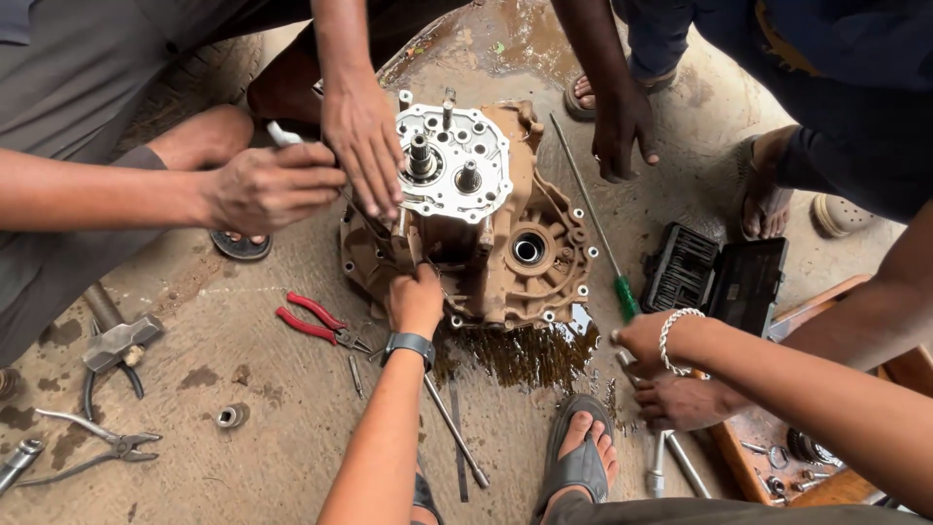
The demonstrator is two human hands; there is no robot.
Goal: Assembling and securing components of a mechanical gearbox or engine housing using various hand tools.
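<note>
- A gearbox housing [486, 224], brown cast metal with a pale bolted plate on top, is seen on the concrete floor [282, 389] at frame centre; two shafts stand up out of the plate, and the long axis runs from 10 o'clock to 4 o'clock.
- The left hand [416, 299] is pressed against the housing's near edge at 6 o'clock, fingers curled onto the casting; whether anything is pinched cannot be told.
- The right hand [643, 337] lies at 4 o'clock, apart from the housing, closed loosely beside a green-handled screwdriver [603, 243]; a grip on it cannot be confirmed. The left hand is the nearer.
- Co-workers' hands: two at 10 o'clock [321, 160] on the plate's edge, one at 1 o'clock [622, 126] hanging open.
- Dark oil [530, 355] is pooled at 5 o'clock under the housing.
- Red-handled pliers [316, 323] lie at 8 o'clock; a hammer [119, 340] farther out.
- An open black tool case [719, 277] at 3 o'clock holds rows of bits.
</note>
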